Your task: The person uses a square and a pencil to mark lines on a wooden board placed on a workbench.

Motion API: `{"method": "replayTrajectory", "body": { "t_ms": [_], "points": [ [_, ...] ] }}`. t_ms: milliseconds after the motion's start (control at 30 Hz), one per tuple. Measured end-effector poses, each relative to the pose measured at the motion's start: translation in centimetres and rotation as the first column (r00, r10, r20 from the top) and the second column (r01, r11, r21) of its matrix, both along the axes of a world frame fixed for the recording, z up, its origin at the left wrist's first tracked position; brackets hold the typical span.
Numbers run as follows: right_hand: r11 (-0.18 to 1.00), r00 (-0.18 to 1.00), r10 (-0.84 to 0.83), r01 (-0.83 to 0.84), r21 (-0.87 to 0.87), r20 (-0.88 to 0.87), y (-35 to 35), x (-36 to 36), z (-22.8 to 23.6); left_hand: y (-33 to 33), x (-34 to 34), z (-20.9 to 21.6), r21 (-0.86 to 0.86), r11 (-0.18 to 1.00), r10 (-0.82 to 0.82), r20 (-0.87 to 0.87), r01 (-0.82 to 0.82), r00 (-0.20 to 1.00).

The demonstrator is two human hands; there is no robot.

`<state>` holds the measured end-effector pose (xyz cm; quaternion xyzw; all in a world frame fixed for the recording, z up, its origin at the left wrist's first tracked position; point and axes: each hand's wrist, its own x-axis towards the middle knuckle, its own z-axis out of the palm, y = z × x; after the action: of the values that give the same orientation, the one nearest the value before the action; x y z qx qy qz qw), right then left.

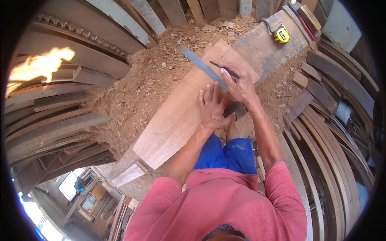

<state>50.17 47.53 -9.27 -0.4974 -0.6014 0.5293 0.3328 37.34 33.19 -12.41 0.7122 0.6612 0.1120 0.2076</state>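
A wide, smooth wooden board lies slantwise in front of me. Across it rests a try square with a grey metal blade; its dark stock sits at the board's near edge. My left hand presses down there, fingers spread on the wood against the blade and thumb hooked at the stock. In my right hand is a dark pencil, pinched between the fingers. Its tip is over the board, just right of the blade. My right palm hides part of the square.
Beneath the far end of the board runs a worn plank bearing a yellow tape measure. Wood shavings cover the floor. Stacked timber stands at left and at right. A small wood block lies at the plank's far end.
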Motion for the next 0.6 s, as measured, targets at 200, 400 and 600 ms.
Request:
{"method": "replayTrajectory", "body": {
  "t_ms": [200, 400, 600],
  "points": [
    [0.998, 0.998, 0.061, -0.062, 0.016, 0.011, 1.9, -1.9, -0.9, -0.3, 0.0, -0.2, 0.01, 1.0, 0.005, -0.012, -0.005, 1.0],
    [0.972, 0.973, 0.178, -0.197, 0.127, 0.144, 2.9, -2.7, -1.0, -0.2, -0.1, 0.0, 0.008, 1.0, 0.006, 0.0, -0.006, 1.0],
    [0.955, 0.957, 0.247, -0.267, 0.127, 0.153, 3.1, -1.1, -0.3, 0.1, 0.1, -0.3, 0.029, 1.0, 0.005, 0.027, -0.006, 1.0]
  ]
}}
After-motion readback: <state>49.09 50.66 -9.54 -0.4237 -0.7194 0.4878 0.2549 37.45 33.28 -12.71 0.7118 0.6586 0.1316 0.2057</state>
